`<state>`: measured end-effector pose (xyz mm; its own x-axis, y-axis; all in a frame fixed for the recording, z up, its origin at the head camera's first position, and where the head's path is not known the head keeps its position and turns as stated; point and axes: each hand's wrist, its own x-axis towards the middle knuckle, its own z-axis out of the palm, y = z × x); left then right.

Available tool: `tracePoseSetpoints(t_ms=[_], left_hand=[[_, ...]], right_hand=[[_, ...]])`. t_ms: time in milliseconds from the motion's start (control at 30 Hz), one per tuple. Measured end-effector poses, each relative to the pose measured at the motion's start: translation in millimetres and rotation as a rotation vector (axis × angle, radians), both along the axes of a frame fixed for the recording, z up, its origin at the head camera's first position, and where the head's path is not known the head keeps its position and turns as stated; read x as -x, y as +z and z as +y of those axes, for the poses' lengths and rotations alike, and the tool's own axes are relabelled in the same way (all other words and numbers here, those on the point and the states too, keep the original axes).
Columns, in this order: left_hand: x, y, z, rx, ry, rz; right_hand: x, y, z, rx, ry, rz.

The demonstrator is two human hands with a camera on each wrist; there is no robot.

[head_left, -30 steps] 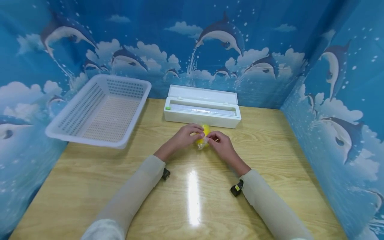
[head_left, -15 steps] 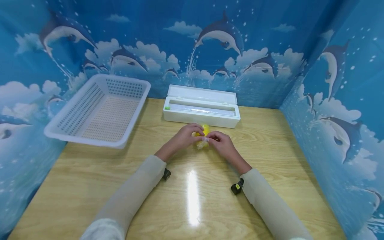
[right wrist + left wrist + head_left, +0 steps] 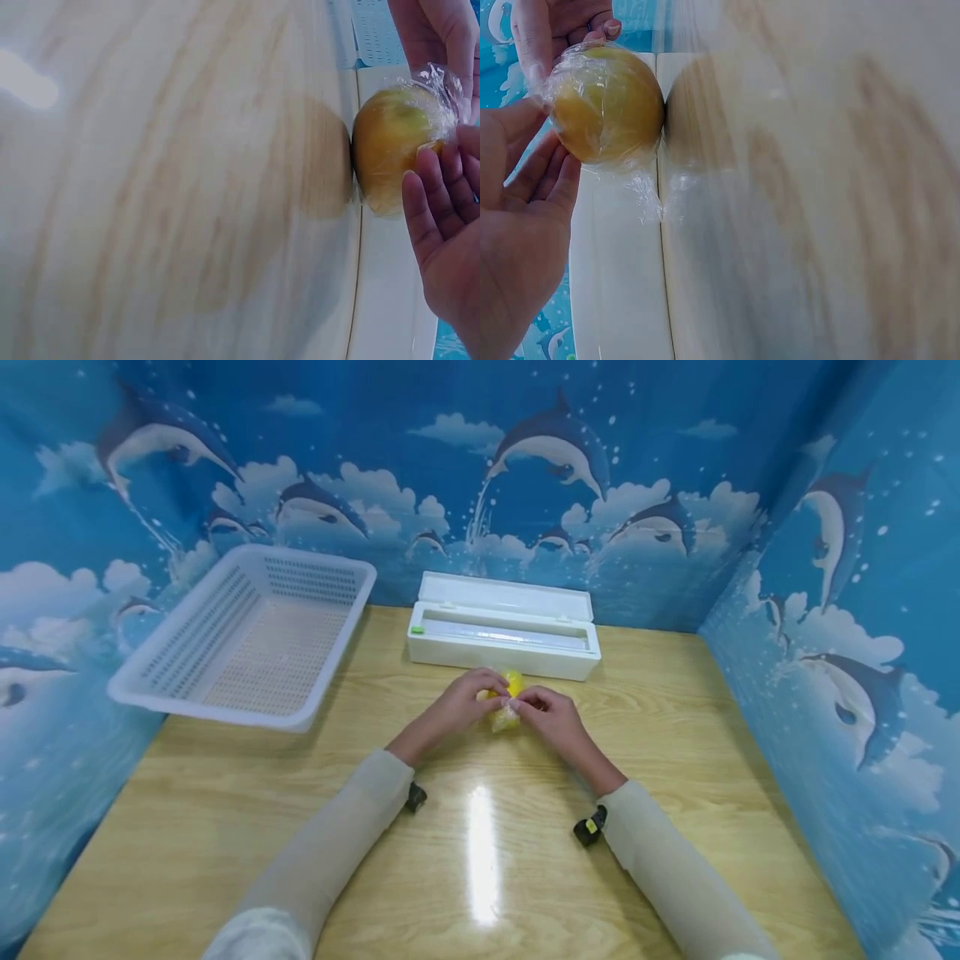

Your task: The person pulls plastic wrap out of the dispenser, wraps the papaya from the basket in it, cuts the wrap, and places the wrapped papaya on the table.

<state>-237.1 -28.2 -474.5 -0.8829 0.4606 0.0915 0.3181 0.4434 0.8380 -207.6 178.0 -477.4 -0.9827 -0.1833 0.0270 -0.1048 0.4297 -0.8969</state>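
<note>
A round yellow fruit [image 3: 619, 112], its exact kind unclear, sits on the table in front of the white box, wrapped in clear cling film [image 3: 448, 94]. My left hand [image 3: 467, 697] is at its left side, thumb and forefinger pinching the film at the top while other fingers touch the fruit's side. From the right, my right hand [image 3: 553, 717] pinches the same gathered film, its remaining fingers against the fruit, as the right wrist view shows. A loose flap of film [image 3: 646, 196] spreads at the fruit's base. The fingers partly hide the fruit in the head view.
Just behind the hands stands a long white cling film box [image 3: 502, 658], lid [image 3: 506, 597] raised, a film roll [image 3: 502, 633] inside and a green piece [image 3: 417, 630] at its left end. A white perforated basket [image 3: 318, 693] is at the back left. Dolphin-print curtains [image 3: 360, 435] enclose the wooden table [image 3: 390, 877].
Both hands stay at the fruit, and their fingertips shift slightly as they work the gathered film. Basket and box have not moved.
</note>
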Motion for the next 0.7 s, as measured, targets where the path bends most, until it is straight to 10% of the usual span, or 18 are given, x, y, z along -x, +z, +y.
tracePoseSetpoints(t_ms=[400,700], left_hand=[[4.7,6.7,-3.3,0.076,-0.095,-0.003],[4.7,6.3,-3.3,0.002,-0.049,0.033]], right_hand=[[1.5,6.6,-2.0,0.077,-0.016,-0.049],[0.3,9.8,-0.6,0.018,0.063,-0.075]])
